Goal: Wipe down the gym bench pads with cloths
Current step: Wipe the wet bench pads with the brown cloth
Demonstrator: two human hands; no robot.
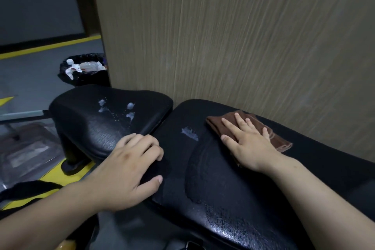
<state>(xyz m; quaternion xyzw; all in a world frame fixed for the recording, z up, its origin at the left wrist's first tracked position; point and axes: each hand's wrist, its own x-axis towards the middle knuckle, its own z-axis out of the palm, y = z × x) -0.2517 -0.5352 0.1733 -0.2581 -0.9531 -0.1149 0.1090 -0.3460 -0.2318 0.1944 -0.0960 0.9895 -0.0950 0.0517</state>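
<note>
Two black padded bench sections lie end to end: a small seat pad (91, 119) at the left and a long back pad (233, 205) running to the right. White cleaner foam (129, 110) dots the seat pad, and another patch of foam (189, 133) sits on the long pad. My right hand (247, 140) presses flat, fingers spread, on a brown cloth (215, 124) at the far side of the long pad. My left hand (129, 166) curls around the long pad's left end, gripping what looks like a matte black cloth (172, 168) draped there. A damp streak shows between my hands.
A wood-grain wall panel (243, 36) stands right behind the bench. A black-lined trash bin (85, 71) with white rubbish sits on the floor beyond the seat pad. The grey floor has yellow lines (48, 46), and the bench's dark frame foot (71, 160) rests at the left.
</note>
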